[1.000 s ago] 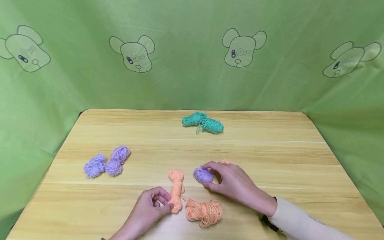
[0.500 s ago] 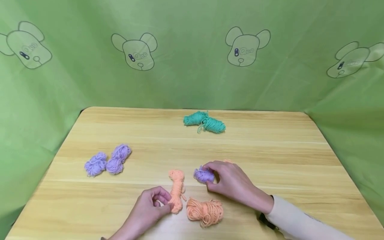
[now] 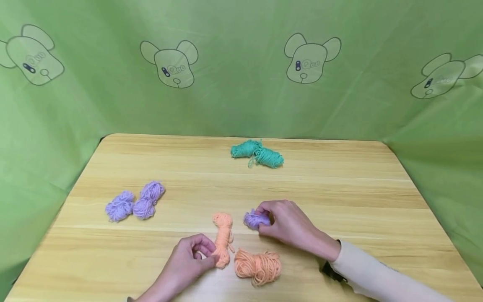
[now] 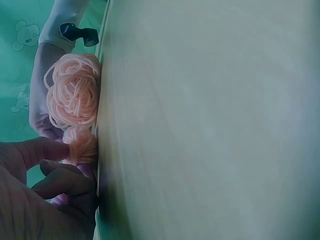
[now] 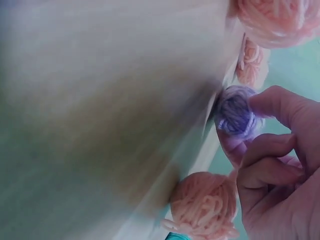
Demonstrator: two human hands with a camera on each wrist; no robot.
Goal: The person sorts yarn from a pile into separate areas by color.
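Note:
My left hand [image 3: 188, 258] pinches the near end of a slim peach yarn skein [image 3: 223, 235], which lies lengthwise on the table. Between the thumb and fingers of my right hand [image 3: 292, 222] is the right end of a small purple yarn skein [image 3: 253, 219]. The right wrist view shows that same purple skein [image 5: 237, 112] with the thumb against it. A thicker orange skein [image 3: 258, 267] lies in front, between the two hands. Another orange skein [image 5: 204, 202] appears beside the right hand in the right wrist view; in the head view that hand hides it.
Two purple skeins [image 3: 130, 204] lie close together at the left of the wooden table [image 3: 332, 176]. Near the back edge are two touching teal skeins [image 3: 257, 153]. Green cloth [image 3: 241, 100] with printed animal heads hangs behind and at both sides.
My right hand has closed further on the end of the purple skein, its thumb moving in. The left hand has stayed on the peach skein. The head view has shifted slightly.

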